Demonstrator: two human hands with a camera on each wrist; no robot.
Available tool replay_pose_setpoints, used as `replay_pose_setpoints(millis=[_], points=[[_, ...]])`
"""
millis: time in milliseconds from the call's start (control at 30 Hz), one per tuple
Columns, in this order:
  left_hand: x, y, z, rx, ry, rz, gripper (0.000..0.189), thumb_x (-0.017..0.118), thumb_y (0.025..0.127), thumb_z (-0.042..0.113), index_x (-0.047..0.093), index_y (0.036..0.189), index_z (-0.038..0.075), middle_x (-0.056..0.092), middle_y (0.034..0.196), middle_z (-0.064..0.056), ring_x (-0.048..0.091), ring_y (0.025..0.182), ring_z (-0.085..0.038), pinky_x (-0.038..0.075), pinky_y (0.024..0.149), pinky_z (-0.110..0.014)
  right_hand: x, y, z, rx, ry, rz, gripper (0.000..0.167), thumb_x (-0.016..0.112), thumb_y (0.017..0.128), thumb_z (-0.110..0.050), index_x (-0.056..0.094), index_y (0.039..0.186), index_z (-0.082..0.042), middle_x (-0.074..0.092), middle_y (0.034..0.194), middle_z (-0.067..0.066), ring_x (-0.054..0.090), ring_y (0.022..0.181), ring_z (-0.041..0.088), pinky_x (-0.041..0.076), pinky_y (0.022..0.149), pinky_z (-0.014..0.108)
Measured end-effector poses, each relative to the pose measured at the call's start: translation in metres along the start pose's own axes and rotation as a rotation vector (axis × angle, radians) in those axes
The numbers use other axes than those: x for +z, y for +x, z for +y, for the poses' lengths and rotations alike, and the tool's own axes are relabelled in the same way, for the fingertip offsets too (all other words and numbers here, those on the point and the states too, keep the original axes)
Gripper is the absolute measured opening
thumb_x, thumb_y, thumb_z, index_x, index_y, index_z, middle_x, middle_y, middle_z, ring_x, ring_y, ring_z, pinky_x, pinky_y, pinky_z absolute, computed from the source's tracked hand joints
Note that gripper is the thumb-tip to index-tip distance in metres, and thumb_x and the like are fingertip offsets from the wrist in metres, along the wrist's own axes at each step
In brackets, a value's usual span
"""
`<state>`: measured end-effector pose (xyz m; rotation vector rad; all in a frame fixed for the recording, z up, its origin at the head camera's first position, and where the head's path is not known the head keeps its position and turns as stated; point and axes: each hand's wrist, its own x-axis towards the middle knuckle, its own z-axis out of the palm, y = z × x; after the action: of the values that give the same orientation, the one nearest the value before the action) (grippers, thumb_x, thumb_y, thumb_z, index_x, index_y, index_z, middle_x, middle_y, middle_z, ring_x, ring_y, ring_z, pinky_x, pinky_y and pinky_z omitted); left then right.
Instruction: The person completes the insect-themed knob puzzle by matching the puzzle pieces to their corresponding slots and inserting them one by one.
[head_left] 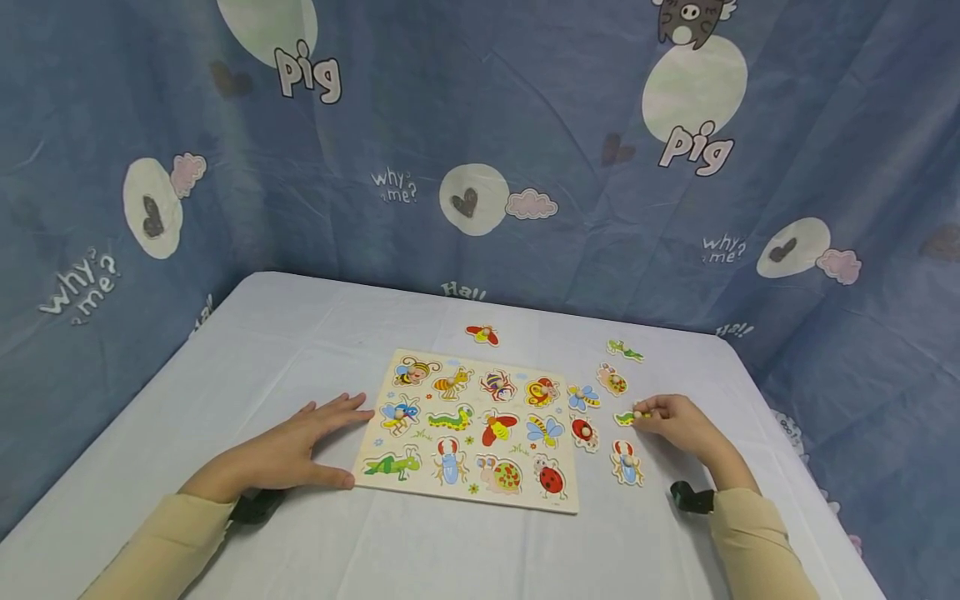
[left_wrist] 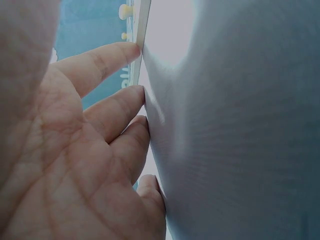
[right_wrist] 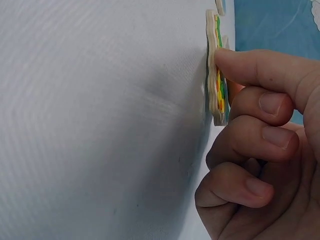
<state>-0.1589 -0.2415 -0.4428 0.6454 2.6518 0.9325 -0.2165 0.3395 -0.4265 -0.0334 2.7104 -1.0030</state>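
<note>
A pale wooden puzzle board [head_left: 468, 467] printed with insects lies mid-table. My left hand [head_left: 300, 446] spreads its fingers along the board's left side, thumb at the lower left corner; in the left wrist view, the index fingertip [left_wrist: 131, 48] touches the board's edge [left_wrist: 141, 30]. Right of the board, my right hand [head_left: 678, 425] pinches a small green and yellow caterpillar piece [head_left: 624, 419] between thumb and index finger. In the right wrist view, this piece [right_wrist: 218, 95] stands on edge in the picture, close to the white cloth, and the other fingers curl beneath the thumb.
Near the right hand lie a blue beetle piece [head_left: 627, 463], ladybug piece [head_left: 584, 433], dragonfly piece [head_left: 582, 397], snail piece [head_left: 612, 379] and grasshopper piece [head_left: 625, 351]. A red firefly piece [head_left: 482, 335] lies behind the board. Blue printed curtain [head_left: 570, 250] surrounds the white table [head_left: 420, 550].
</note>
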Motion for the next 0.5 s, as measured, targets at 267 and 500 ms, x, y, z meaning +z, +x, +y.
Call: replay_pose_setpoints(millis=[267,500], points=[[-0.001,-0.001,0.0007,0.007,-0.006,0.008,0.097,0.092,0.077,0.055,0.054,0.159,0.02,0.033,0.175,-0.018,0.021,0.164,-0.05,0.008,0.126,-0.081,0.0004,-0.0023,-0.0011,0.023,0.018,-0.004,0.034,0.075,0.1,-0.021,0.07,0.12,0.006,0.053,0.075,-0.005,0.045,0.072,0.011,0.036,0.064,0.025],[-0.001,-0.0017,0.0015,0.004,-0.002,0.004,0.097,0.092,0.077,0.056,0.053,0.159,0.02,0.033,0.175,-0.019,0.021,0.164,-0.051,0.008,0.126,-0.081,0.0002,-0.0038,0.0017,-0.01,0.014,-0.013,0.033,0.074,0.101,-0.022,0.068,0.12,0.004,0.048,0.074,-0.005,0.041,0.068,0.009,0.033,0.06,0.026]])
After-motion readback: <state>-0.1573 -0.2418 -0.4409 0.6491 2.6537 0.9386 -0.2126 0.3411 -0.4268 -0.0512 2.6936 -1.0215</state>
